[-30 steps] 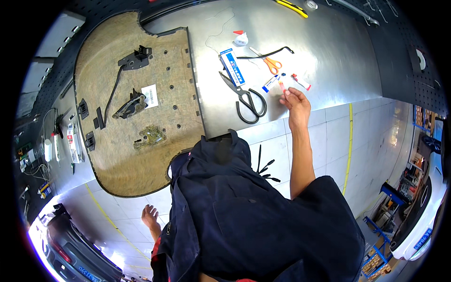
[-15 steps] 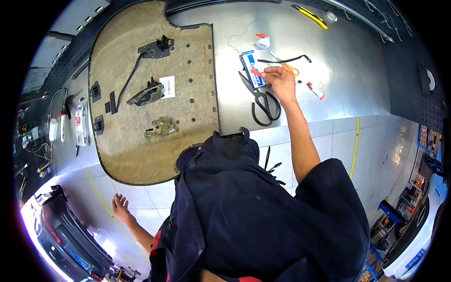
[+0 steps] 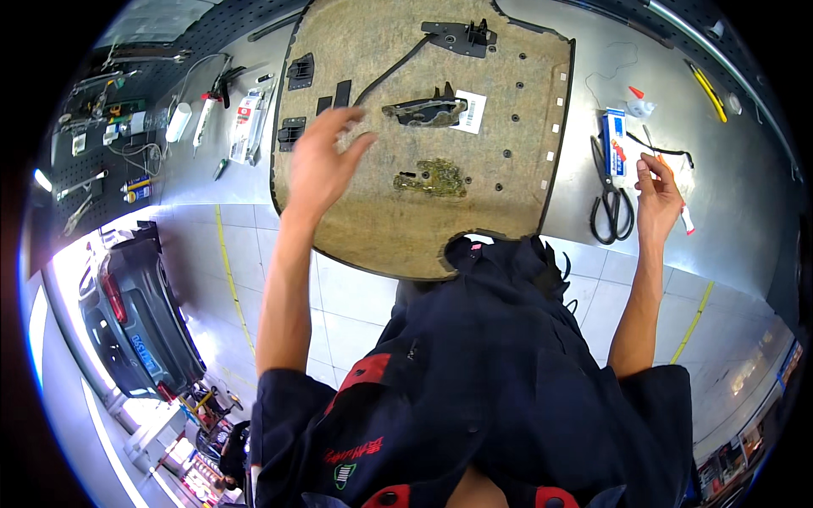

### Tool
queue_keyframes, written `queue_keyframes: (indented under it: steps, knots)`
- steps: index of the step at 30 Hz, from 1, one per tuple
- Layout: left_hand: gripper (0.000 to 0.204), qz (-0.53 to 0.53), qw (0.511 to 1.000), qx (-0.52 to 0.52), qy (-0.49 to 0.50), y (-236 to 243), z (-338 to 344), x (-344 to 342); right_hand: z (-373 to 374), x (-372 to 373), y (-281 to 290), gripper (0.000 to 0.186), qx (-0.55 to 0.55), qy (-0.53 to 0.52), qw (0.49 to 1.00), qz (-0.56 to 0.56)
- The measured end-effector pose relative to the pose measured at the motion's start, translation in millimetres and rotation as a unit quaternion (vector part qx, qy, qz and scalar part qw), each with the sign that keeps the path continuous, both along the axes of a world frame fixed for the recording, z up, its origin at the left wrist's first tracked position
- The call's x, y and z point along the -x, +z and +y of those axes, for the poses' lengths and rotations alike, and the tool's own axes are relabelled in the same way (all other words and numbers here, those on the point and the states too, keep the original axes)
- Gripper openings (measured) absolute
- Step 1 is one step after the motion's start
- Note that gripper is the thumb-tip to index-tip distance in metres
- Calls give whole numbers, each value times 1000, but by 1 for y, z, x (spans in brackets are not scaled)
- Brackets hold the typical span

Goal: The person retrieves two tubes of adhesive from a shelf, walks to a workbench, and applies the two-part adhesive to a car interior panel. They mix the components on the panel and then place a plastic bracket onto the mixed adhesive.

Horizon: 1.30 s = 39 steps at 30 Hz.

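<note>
My left hand (image 3: 326,165), slightly blurred, hovers over the left part of a large panel (image 3: 373,224) with a brown fibrous surface. Its fingers are spread and nothing is in them. On the panel are a black bracket with a strip (image 3: 457,39), a black plastic part (image 3: 428,110) beside a white label (image 3: 471,113), and a patch of yellowish glue (image 3: 436,178). My right hand (image 3: 659,199) is over the metal table, thumb and fingers pinched together; anything between them is hidden. Just left of it are a blue-and-white box (image 3: 615,135) with a red piece (image 3: 619,154) on it, and black-handled scissors (image 3: 611,203).
Behind my right hand lie a black bent strip (image 3: 669,152), a red-and-white tube (image 3: 687,222), a small white container (image 3: 641,107) and a yellow cutter (image 3: 707,91). Left of the panel, a caulking gun (image 3: 212,106) and a packet (image 3: 247,127) rest on the table. A car (image 3: 140,317) stands behind, at left.
My view has swung left. My left hand has risen from beside my body to over the panel. My right hand has drawn back from the box, where the red piece now lies.
</note>
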<state>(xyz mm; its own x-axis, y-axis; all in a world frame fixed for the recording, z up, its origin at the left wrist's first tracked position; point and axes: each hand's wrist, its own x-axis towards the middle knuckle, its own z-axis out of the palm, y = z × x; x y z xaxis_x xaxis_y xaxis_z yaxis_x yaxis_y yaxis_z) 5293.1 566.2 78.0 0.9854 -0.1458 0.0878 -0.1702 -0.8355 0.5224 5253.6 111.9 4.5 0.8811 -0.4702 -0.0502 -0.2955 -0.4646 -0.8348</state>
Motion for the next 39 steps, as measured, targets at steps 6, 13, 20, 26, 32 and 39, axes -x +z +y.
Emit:
queue_keyframes:
  steps: [6, 13, 20, 26, 32, 39]
  knots:
    - [19, 59, 975, -120, -177, -36, -15, -57, 92, 5, 16, 23, -124, 81, 989, 21]
    - [18, -260, 900, -73, -341, -15, -2, -18, 196, -2, 59, 35, -152, 199, 967, 39]
    - [31, -252, 865, -59, -429, -18, 23, 22, 234, 48, 60, 45, -176, 185, 962, 96]
    - [32, -160, 891, -38, -423, -22, 29, 24, 234, 51, 52, 45, -43, 261, 961, 78]
    - [25, 70, 969, -12, -239, -30, 73, 5, 220, 52, 18, 44, 22, 253, 964, 82]
    - [22, 247, 947, -52, -198, -38, 47, 1, 235, 47, 5, 44, 9, 257, 962, 92]
